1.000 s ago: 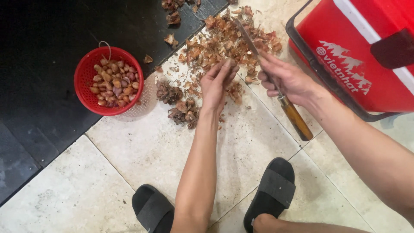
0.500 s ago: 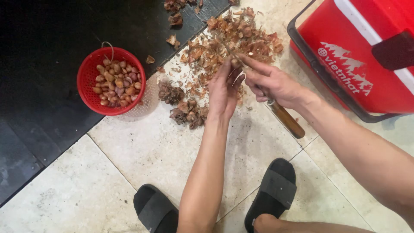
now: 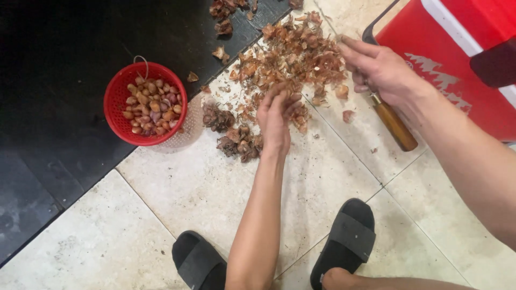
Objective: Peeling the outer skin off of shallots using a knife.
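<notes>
Since half second ago, right hand (image 3: 379, 70) lifted away from left hand (image 3: 277, 115), knife (image 3: 392, 121) pulled back. Head view: right fingers wrapped round wooden handle; left fingers curled into peel pile (image 3: 290, 53), contents unclear. Best keep blade clear of left fingertips. Peels dry, papery, brown, beneath and beyond left fingers. Red basket (image 3: 115, 107) of shallots well left.

Round red plastic basket (image 3: 119, 104) holds tan and purple shallots (image 3: 152, 107). Brown papery peelings (image 3: 293, 53) on cream floor tile (image 3: 199, 188). Knife's brown wooden handle (image 3: 395, 124)
</notes>
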